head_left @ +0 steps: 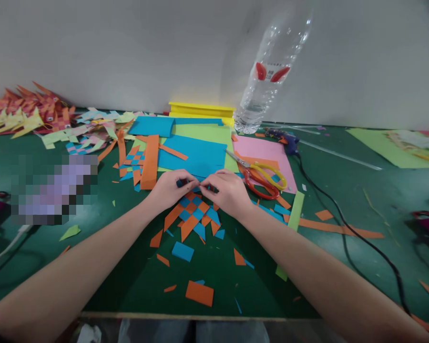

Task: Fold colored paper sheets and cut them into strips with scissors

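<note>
My left hand (173,188) and my right hand (227,190) meet over the middle of the green table, thumbs and forefingers pinched together. Just below the fingertips is a woven paper piece (195,209), a blue and orange checkerboard with pointed strip ends spreading toward me. Both pinches appear to be on its far end, which the fingers mostly cover. Beyond my right hand lie scissors (252,167) with one yellow and one red handle, blades slightly apart. Behind my hands are blue paper sheets (196,152). A second woven piece (134,159) lies beyond my left hand.
Paper offcuts (200,293) litter the green table (128,286). A glue gun (288,140) with a black cord lies right, near a clear plastic bottle (268,71). Left are a blurred phone-like object (55,190) on a white cable and finished woven paper shapes (32,112).
</note>
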A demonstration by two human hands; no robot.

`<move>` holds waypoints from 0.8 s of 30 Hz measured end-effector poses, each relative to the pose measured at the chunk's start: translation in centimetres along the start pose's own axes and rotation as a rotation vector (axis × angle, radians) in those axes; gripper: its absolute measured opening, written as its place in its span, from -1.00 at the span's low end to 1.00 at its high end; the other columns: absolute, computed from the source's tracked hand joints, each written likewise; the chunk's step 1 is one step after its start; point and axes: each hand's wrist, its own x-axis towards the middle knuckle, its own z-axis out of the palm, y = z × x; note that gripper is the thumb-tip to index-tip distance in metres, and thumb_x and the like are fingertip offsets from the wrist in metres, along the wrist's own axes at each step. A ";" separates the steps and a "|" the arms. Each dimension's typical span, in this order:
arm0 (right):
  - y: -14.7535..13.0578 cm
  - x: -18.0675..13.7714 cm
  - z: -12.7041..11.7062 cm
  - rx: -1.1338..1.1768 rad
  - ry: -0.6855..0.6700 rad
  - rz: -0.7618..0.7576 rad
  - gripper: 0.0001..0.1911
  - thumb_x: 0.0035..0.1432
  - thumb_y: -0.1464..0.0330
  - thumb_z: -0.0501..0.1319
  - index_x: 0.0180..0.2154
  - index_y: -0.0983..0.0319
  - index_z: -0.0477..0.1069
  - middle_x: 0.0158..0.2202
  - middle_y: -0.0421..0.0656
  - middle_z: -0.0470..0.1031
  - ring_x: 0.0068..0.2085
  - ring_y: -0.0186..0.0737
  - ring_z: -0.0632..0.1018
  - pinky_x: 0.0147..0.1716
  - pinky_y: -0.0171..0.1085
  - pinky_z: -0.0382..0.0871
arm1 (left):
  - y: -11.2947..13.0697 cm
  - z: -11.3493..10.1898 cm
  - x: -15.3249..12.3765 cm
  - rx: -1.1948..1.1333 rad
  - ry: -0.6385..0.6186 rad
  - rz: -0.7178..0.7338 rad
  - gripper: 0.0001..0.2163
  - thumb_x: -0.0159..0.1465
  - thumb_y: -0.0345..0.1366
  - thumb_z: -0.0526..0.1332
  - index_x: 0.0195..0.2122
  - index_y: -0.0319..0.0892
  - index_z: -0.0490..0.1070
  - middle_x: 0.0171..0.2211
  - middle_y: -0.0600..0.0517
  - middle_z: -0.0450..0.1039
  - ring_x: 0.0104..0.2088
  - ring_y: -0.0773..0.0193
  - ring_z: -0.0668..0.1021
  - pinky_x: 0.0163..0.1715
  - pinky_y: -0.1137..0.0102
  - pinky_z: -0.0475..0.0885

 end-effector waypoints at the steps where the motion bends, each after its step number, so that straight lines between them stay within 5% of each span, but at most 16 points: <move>1: 0.0 0.0 0.0 0.000 -0.005 0.009 -0.81 0.25 0.40 0.17 -0.43 0.22 0.45 -0.52 -0.19 0.56 -0.50 -0.30 0.49 -0.17 -0.22 0.39 | 0.1 0.0 0.0 -0.004 -0.009 -0.001 -0.84 0.27 -0.26 0.19 -0.35 -0.13 0.56 -0.33 0.01 0.58 -0.32 0.26 0.56 -0.32 0.39 0.42; 24: -0.1 0.1 0.3 0.074 -0.165 0.196 -0.83 0.26 0.36 0.16 -0.32 0.19 0.52 -0.36 -0.14 0.63 -0.33 -0.20 0.57 -0.27 -0.23 0.37 | -0.3 -0.2 0.0 0.000 -0.044 -0.048 -0.82 0.30 -0.20 0.19 -0.32 -0.13 0.54 -0.30 0.00 0.58 -0.30 0.25 0.56 -0.30 0.38 0.45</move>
